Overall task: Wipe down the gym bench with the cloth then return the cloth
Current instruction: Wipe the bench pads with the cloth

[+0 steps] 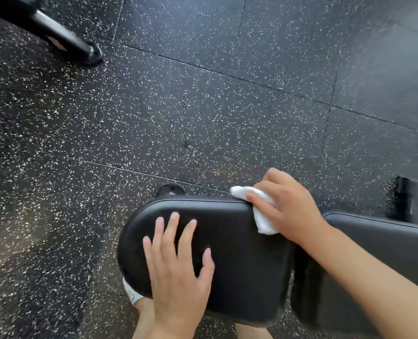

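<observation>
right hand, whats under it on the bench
A folded white cloth lies under the right hand, pressed against the far edge of the black seat pad. Most of the cloth is covered by the fingers and palm.

Black padded gym bench (239, 253) on speckled rubber floor (178, 106), white cloth (261, 211) and both hands upon its seat pad.

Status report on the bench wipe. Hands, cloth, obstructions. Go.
Left hand flat on seat pad, fingers spread. Right hand grips white cloth at the pad's far edge. Nothing on the pad in the way.
</observation>
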Tool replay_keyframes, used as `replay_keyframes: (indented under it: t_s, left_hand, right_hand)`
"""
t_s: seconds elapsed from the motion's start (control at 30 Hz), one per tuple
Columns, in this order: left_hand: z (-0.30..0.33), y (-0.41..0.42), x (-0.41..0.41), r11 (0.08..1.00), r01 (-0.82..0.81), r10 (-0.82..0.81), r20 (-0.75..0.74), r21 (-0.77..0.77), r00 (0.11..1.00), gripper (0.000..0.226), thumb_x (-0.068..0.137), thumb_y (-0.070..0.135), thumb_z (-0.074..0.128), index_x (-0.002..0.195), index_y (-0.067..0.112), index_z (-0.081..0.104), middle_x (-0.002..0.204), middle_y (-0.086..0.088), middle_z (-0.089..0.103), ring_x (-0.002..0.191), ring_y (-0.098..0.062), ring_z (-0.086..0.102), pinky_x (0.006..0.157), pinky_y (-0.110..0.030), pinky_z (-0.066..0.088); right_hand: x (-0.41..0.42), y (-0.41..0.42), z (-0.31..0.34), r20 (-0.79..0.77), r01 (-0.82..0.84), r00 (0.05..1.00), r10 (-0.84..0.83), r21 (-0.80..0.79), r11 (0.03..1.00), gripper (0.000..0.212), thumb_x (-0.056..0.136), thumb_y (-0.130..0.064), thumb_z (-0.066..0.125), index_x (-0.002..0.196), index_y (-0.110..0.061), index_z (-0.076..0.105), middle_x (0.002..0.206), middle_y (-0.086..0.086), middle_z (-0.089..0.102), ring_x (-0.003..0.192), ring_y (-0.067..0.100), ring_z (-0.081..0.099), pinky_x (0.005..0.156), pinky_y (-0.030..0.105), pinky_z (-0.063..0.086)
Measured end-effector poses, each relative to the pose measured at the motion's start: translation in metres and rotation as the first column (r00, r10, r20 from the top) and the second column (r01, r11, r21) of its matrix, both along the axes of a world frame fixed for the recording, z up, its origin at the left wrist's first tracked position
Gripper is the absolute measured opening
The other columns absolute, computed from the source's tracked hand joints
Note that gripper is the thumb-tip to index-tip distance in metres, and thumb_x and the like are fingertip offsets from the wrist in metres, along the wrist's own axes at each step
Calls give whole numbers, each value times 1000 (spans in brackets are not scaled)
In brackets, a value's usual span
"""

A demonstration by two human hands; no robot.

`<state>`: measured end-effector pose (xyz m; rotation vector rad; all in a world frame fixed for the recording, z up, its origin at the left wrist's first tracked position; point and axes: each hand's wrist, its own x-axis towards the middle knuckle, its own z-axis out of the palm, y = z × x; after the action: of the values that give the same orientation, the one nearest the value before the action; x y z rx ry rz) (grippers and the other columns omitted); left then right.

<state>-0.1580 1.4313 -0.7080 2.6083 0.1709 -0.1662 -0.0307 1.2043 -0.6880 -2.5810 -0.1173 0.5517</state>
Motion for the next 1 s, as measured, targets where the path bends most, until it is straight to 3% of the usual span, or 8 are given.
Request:
replay_keyframes:
  t_s: [0.1,0.17,0.27,0.4,0.57,0.73,0.83,1.0]
  left_hand:
    - [-13,-14,-4,996,-79,76,66,52,995,58,89,35,56,142,14,53,160,-15,43,157,-40,27,128,-61,13]
    - [-19,-16,-6,993,-84,75,99,83,992,59,87,34,56,143,14,51,160,-16,43,157,-40,27,128,-61,11]
    - [-22,-17,-7,990,-88,79,81,111,994,60,86,34,56,142,11,51,159,-19,43,157,-42,26,128,-61,11]
    - [-20,-20,-5,982,-122,123,-1,146,992,61,82,36,54,129,-2,62,152,-20,45,154,-45,27,125,-67,15]
    - [-18,-20,-3,983,-86,80,38,164,996,62,82,35,53,136,4,53,155,-23,42,153,-48,29,127,-64,11]
    - [-22,-22,-5,979,-80,67,73,188,995,64,81,34,54,138,4,52,155,-25,44,154,-48,29,126,-66,13]
    - [-21,-21,-3,978,-70,64,34,199,997,65,80,34,53,135,2,55,153,-26,44,151,-51,29,124,-68,14]
    - [-17,-22,0,977,-70,77,-28,202,997,67,78,36,52,129,-4,64,151,-26,46,149,-51,31,119,-73,18]
  right_hand:
    - [2,-29,-2,-67,57,996,-56,21,998,45,102,-56,51,91,-21,77,88,-5,47,84,16,52,77,44,49]
    - [11,-14,-6,-72,-22,997,22,-6,1000,41,101,-54,51,92,-22,75,90,-7,46,86,14,51,75,42,49]
    - [29,55,-19,-77,-180,980,183,52,982,40,103,-52,51,92,-20,72,93,-7,46,93,17,51,73,39,48]
    - [48,138,-25,-112,-239,957,266,207,949,37,104,-43,51,97,-14,72,94,-3,42,97,24,53,72,39,45]
    - [37,63,-25,-124,-199,966,228,212,957,37,105,-46,49,93,-18,69,92,-7,42,91,19,49,67,36,38]
    - [10,-64,-19,-234,-2,972,38,156,988,36,103,-53,49,100,-29,75,90,-7,43,80,11,53,75,38,48]
    - [7,-57,-21,-228,21,974,5,113,993,36,103,-53,49,99,-31,77,90,-6,43,80,12,53,75,39,48]
    - [38,50,-34,-129,-197,969,209,102,975,35,102,-47,51,93,-20,72,89,-7,40,92,22,56,69,37,41]
